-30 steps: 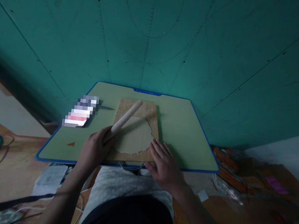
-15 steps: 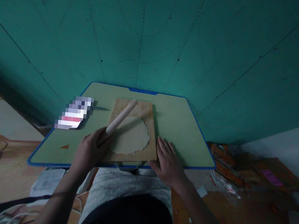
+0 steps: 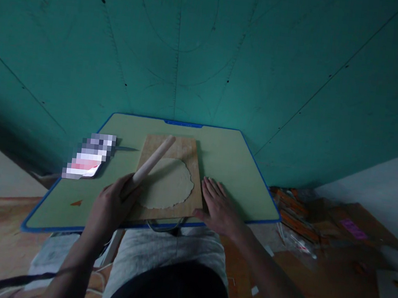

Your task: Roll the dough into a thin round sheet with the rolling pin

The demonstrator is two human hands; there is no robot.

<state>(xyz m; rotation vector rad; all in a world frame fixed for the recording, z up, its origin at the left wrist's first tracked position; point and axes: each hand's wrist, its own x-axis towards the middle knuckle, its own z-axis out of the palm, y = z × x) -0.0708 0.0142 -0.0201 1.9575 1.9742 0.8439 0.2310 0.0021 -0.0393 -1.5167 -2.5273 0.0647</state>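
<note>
A pale wooden rolling pin slants up and to the right from my left hand, which is wrapped round its lower end. Beneath and beside the pin, a flat round sheet of dough with a ragged right edge lies on a wooden board. My right hand rests at the board's lower right side, its fingers stretched out on the table and its thumb at the board's corner. Nothing is in it.
The pale green folding table has a blue rim. On its left are a partly pixelated phone-like device, a thin pointed item and a small orange-brown triangle. A green wall stands behind.
The whole view has shifted, so the table and both hands appear slightly further left and lower. The left hand keeps its hold on the rolling pin; the right hand stays beside the board.
</note>
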